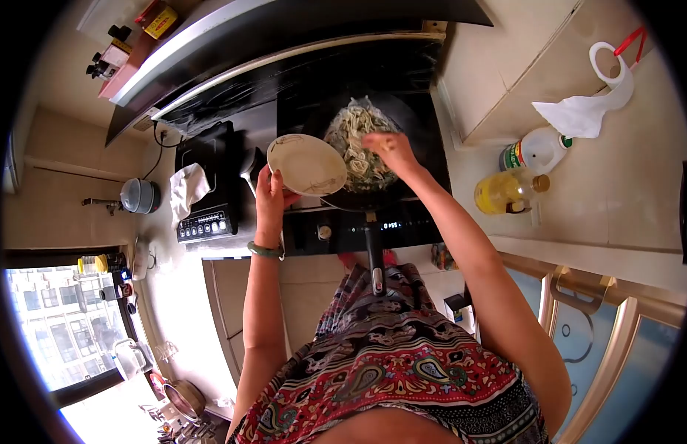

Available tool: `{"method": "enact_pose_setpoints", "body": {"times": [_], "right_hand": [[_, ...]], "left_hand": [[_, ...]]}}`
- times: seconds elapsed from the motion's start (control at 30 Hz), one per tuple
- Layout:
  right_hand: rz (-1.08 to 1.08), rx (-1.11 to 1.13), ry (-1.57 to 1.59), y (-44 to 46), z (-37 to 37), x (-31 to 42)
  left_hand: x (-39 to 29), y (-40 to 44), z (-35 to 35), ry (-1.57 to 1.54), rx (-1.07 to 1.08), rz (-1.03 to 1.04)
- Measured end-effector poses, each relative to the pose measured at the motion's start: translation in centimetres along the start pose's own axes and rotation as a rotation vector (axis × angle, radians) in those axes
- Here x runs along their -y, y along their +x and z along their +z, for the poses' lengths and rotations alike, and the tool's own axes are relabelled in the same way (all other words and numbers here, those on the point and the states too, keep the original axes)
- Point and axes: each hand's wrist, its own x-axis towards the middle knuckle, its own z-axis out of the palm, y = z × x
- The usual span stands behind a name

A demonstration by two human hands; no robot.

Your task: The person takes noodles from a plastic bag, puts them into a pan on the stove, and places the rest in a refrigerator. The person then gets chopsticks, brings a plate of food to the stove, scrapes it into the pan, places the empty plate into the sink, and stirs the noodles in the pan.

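Note:
A pan full of pale, stringy food (352,137) sits on the black cooktop (302,229), its handle (375,259) pointing toward my body. My left hand (271,194) holds a shallow cream plate (306,164) by its rim, tilted beside the pan's left edge. Over the right part of the food is my right hand (388,150), its fingers drawn together at the food. What those fingers hold, if anything, is too small to make out.
Left of the cooktop, a white cloth (189,191) lies on a black portable cooker (206,222). An oil bottle (506,192), a clear jug (539,152) and a paper roll (610,70) are at the right. The range hood (284,29) spans the far side.

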Motion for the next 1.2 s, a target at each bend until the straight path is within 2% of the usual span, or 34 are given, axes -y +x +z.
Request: {"method": "enact_pose_setpoints", "body": {"times": [0.03,0.1,0.17,0.2,0.23,0.3,0.33,0.37,0.43,0.5,0.53,0.57,0.63,0.67,0.7,0.8,0.87,0.97,1.0,1.07,1.1,1.13,1.2], "right_hand": [[0.054,0.175,-0.073,-0.3,-1.4,2.6],[0.120,0.324,-0.188,-1.5,-4.5,5.5],[0.350,0.318,-0.323,-1.1,-7.0,7.1],[0.325,0.229,-0.292,-1.0,-7.1,6.1],[0.048,0.084,-0.296,-0.6,-6.6,5.4],[0.086,0.078,-0.244,-0.1,-4.3,4.5],[-0.049,0.042,-0.186,-0.3,-2.9,3.7],[0.110,0.143,-0.118,-1.2,-2.3,3.1],[0.047,0.305,-0.174,-1.7,-4.1,5.3],[0.060,0.259,-0.274,-2.0,-6.2,5.0],[0.206,0.203,-0.256,-1.8,-6.7,5.6],[0.107,0.116,-0.295,-1.5,-6.5,5.0],[0.157,0.111,-0.226,-1.0,-4.6,4.4],[0.153,0.096,-0.077,-1.3,-3.3,3.7],[0.123,0.202,-0.122,-0.8,-3.5,5.5],[0.092,0.261,-0.139,-1.5,-6.2,9.4],[0.223,0.254,-0.238,-2.8,-8.8,11.7],[0.262,0.270,-0.196,-4.4,-9.1,11.6],[0.272,0.349,-0.245,-3.9,-8.6,12.0],[0.181,0.190,-0.216,-3.7,-6.7,9.8],[0.141,0.102,-0.207,-2.9,-6.3,10.0],[0.161,0.029,-0.181,-2.6,-6.3,10.4],[0.202,-0.096,-0.100,-2.9,-7.0,12.1]], "left_hand": [[0.0,0.1,-0.2,-0.004,-0.002,0.026],[-0.8,-0.2,-0.3,-0.009,-0.018,0.016],[-0.7,-0.3,-0.3,0.040,-0.016,0.032],[-0.5,-0.2,-0.3,0.030,-0.017,0.040],[-0.2,0.0,-0.2,0.028,-0.014,0.037],[0.6,0.8,0.2,0.010,-0.008,0.063],[0.8,1.0,0.4,0.026,-0.021,0.071],[1.0,1.1,0.4,0.032,-0.019,0.074],[1.3,1.2,0.6,0.143,-0.038,0.141],[1.8,1.3,0.6,0.146,-0.038,0.175],[1.9,1.3,0.6,0.157,-0.049,0.173],[1.9,1.3,0.6,0.169,-0.059,0.176],[1.9,1.3,1.1,0.161,-0.078,0.189],[2.0,1.4,1.3,0.159,-0.080,0.197],[2.1,1.3,1.1,0.160,-0.082,0.201],[1.6,0.6,1.2,0.140,-0.088,0.216],[1.8,0.3,0.8,0.157,-0.101,0.201],[2.3,0.3,0.9,0.125,-0.112,0.202],[2.4,0.4,1.0,0.093,-0.118,0.187],[2.6,0.3,1.3,0.065,-0.122,0.174],[2.7,0.3,1.5,0.153,-0.140,0.225],[2.8,0.4,1.6,0.244,-0.164,0.275],[3.2,0.3,2.0,0.237,-0.184,0.309]]}}
